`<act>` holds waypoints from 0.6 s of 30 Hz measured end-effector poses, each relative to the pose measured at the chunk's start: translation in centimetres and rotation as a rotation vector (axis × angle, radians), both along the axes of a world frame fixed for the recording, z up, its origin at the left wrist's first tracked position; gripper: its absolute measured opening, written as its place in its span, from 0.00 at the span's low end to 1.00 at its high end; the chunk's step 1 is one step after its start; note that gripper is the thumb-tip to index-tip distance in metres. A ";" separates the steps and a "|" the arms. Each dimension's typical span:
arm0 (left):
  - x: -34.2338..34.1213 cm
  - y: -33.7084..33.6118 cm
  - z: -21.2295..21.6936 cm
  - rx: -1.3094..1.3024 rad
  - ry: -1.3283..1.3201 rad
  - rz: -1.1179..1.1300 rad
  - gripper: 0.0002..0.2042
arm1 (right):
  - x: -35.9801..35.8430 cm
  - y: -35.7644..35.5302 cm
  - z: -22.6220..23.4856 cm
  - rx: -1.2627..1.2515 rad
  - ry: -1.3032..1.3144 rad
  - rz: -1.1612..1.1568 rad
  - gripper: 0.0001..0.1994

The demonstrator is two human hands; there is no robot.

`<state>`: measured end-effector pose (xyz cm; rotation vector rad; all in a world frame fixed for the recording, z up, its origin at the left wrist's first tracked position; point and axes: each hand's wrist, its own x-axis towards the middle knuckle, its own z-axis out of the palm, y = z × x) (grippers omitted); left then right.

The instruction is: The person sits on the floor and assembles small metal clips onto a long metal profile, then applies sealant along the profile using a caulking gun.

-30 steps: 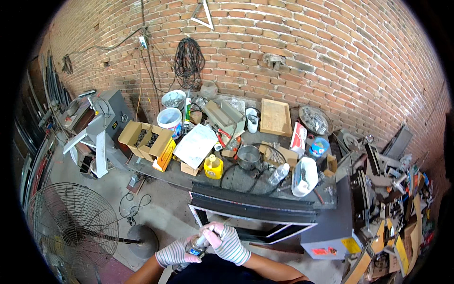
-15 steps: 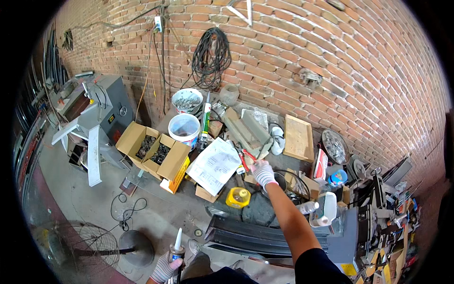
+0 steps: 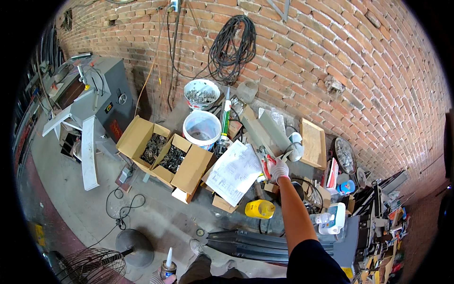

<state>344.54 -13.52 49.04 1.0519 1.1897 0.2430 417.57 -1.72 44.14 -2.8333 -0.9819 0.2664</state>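
My left hand (image 3: 157, 278), in a striped glove and partly cut off by the lower edge, is closed around a sealant cartridge (image 3: 169, 270) with a white cone nozzle pointing up. My right hand (image 3: 280, 171), gloved too, reaches over the cluttered bench and is closed on red-handled pliers (image 3: 270, 164); its fingers partly cover the handles. Left of the pliers lies a printed paper sheet (image 3: 235, 173). A yellow bottle (image 3: 259, 209) is nearer to me, below the right wrist. Behind the sheet, a sealant gun holding a green-and-white tube (image 3: 225, 119) leans upright.
An open cardboard box (image 3: 190, 176) with dark small parts and two white buckets (image 3: 202, 127) occupy the bench's left side. A wooden tray (image 3: 313, 143) leans near the brick wall. Dark metal profiles (image 3: 265, 246) run along the front. A fan (image 3: 135, 248) and black cable lie at lower left.
The view has shifted, so the bench contents sit further right. The right hand has closed further over the red pliers handles. The left hand with the cartridge sits lower in view.
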 end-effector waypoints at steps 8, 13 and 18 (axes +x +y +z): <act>3.5 0.2 2.1 0.036 -0.149 -0.070 0.15 | -5.5 -7.6 10.2 0.783 0.529 0.130 0.17; 5.0 -2.9 5.0 0.170 -0.204 -0.072 0.19 | -18.7 -14.1 17.8 1.163 1.735 0.173 0.20; 5.5 -7.4 3.0 0.179 -0.275 -0.100 0.26 | -25.7 -21.5 17.7 1.116 2.108 0.329 0.40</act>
